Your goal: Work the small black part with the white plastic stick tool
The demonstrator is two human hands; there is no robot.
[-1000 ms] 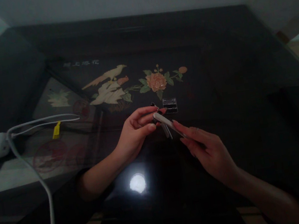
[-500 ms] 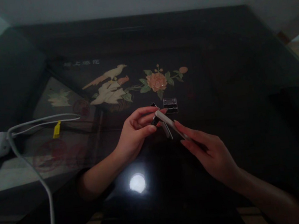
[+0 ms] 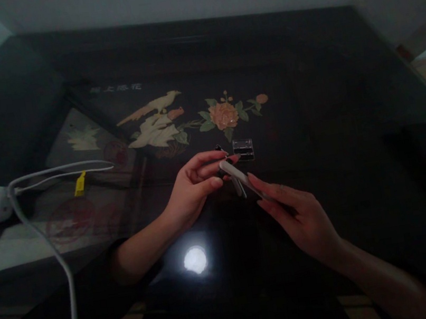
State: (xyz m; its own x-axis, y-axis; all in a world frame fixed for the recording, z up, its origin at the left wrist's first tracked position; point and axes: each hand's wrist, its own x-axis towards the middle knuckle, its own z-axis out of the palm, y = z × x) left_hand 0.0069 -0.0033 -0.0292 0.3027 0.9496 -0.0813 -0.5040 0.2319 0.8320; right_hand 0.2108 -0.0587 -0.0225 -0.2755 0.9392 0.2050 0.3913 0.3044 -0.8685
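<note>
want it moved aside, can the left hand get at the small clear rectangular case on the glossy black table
Probably yes: the case sits right by the left hand and looks mostly uncovered, though that hand holds a small black object.

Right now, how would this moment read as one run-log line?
left hand: holding small dark item, partly hidden | right hand: gripping pale flat stick, tip near dark item | small case: on table beyond hands

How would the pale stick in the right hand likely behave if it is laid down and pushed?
The pale stick is probably stiff: it shows no visible bend in the right hand. It looks slim, so it may be light. On the glossy, reflective table, it might slide easily.
</note>
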